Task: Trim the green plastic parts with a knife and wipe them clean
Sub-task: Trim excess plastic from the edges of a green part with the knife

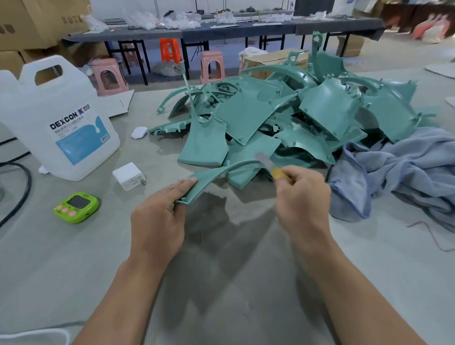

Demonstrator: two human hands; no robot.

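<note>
My left hand (159, 218) grips the near end of a long curved green plastic part (216, 172), which arcs away to the right just above the table. My right hand (303, 195) holds a yellow-handled knife (278, 173); its blurred blade points up and left, close to the far stretch of the curved part. Behind both hands lies a big heap of green plastic parts (283, 113). A crumpled blue-grey cloth (407, 171) lies at the right of the heap.
A large white DEXCON jug (51, 119) stands at the left on the grey table (225, 275). Near it lie a white charger (127, 175), a green timer (76, 207), a small white case (139, 132) and black cables (13, 190). Stools and another table stand behind.
</note>
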